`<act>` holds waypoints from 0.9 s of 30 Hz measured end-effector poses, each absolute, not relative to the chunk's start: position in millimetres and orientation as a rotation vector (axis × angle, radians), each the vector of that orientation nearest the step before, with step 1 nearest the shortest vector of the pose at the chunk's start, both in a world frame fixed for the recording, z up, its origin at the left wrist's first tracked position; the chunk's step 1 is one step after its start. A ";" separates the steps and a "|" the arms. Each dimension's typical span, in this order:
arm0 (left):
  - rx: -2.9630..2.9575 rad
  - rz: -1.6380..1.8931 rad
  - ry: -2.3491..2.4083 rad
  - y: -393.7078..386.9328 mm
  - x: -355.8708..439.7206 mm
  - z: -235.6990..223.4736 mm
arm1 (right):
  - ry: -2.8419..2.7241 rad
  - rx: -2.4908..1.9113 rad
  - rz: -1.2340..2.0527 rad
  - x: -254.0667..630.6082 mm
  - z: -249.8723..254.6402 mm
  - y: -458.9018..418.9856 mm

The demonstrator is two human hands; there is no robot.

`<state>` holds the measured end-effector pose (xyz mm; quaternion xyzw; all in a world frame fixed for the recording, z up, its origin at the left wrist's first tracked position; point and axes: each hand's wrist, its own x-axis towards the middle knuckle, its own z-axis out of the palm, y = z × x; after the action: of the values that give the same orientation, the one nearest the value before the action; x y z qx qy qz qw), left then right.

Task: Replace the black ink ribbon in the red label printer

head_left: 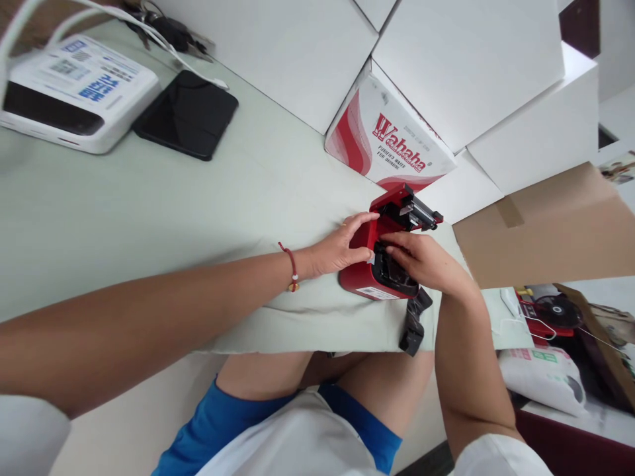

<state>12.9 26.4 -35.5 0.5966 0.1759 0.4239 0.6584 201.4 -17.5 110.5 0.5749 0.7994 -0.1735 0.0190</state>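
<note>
A small red machine, which looks like a label printer, stands near the table edge with its lid tipped up, showing a roller on the lid. My left hand grips its left side, thumb on the near rim and fingers by the hinge. The bent fingers of my right hand reach into the black compartment; a dark, shiny material lies under them, and what they pinch is hidden. Beside the machine, a crumpled black strip rests at the table edge.
White boxes and a Wahaha water carton stand behind the machine. A cardboard flap is to the right. On the left lie a black phone, a white device with cables, and keys.
</note>
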 end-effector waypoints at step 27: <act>1.244 0.956 0.313 28.8 14.9 -44.6 | 2.794 2.351 0.226 233.1 88.7 -30.3</act>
<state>14.9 28.8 -44.6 0.5580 0.1403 0.4284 0.6967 233.1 -30.3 88.7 0.6213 0.7384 0.0597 -0.2554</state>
